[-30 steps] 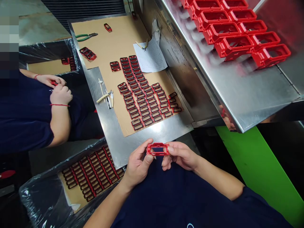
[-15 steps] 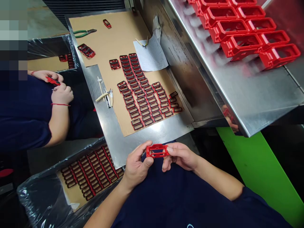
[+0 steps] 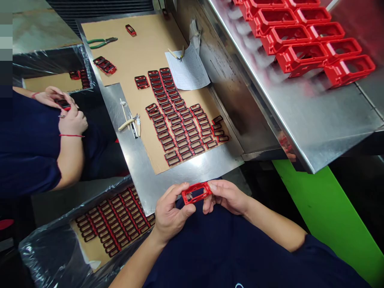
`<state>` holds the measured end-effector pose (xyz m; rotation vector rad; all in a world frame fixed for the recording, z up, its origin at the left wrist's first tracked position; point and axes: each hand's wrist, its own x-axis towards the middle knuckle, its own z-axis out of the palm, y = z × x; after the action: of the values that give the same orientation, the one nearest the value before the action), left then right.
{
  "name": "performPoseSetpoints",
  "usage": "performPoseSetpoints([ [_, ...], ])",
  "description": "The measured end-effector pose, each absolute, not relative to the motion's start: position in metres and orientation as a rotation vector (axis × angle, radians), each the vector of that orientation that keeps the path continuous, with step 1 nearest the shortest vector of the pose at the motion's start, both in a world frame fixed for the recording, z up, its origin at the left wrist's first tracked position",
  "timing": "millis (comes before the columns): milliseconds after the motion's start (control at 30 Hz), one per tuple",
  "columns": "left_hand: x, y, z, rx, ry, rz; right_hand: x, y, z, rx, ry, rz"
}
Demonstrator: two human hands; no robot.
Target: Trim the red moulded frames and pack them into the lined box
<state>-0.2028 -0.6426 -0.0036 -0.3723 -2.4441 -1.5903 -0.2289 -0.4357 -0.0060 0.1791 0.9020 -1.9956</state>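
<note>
Between my two hands is a red rectangular plastic frame [image 3: 197, 193], held in front of my body just off the near edge of the metal table. My left hand [image 3: 171, 212] pinches its left end between thumb and fingers. At the opposite end, my right hand [image 3: 228, 196] grips it with the thumb on top and fingers curled below. The frame's long opening faces me, slightly tilted. Beyond it, rows of red frames with black rims [image 3: 180, 128] lie on cardboard [image 3: 156, 44] over the metal table [image 3: 135, 176].
Larger red housings [image 3: 303, 56] stand on a raised steel shelf [image 3: 336, 132] at right. Green-handled pliers [image 3: 102, 42], yellow-handled nippers [image 3: 178, 56] and a paper sheet [image 3: 192, 74] lie on the table. A plastic-lined bin [image 3: 48, 244] holds more frames. A co-worker's hands [image 3: 67, 112] hold a part at left.
The red frame has turned in my hands, so its opening faces me more and its left end sits lower. The co-worker has also turned the held part.
</note>
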Motion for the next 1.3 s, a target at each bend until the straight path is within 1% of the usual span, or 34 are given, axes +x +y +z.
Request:
performPoseSetpoints([
  [300,-0.203,-0.642,-0.004,-0.512,-2.269,-1.673,-0.234,-0.449,-0.005,0.198,0.906,-1.989],
  [467,-0.199,-0.644,-0.004,-0.528,-2.340,-1.563,-0.235,-0.455,-0.005,0.235,0.917,-1.966],
  [767,-0.198,-0.644,-0.003,-0.591,-2.353,-1.508,-0.236,-0.458,-0.003,0.223,0.969,-1.987],
  [1133,-0.201,-0.642,-0.003,-0.640,-2.371,-1.525,-0.235,-0.458,-0.009,0.280,0.949,-2.006],
  [1300,-0.203,-0.639,-0.001,-0.730,-2.349,-1.452,-0.234,-0.458,-0.013,0.319,0.939,-2.020],
])
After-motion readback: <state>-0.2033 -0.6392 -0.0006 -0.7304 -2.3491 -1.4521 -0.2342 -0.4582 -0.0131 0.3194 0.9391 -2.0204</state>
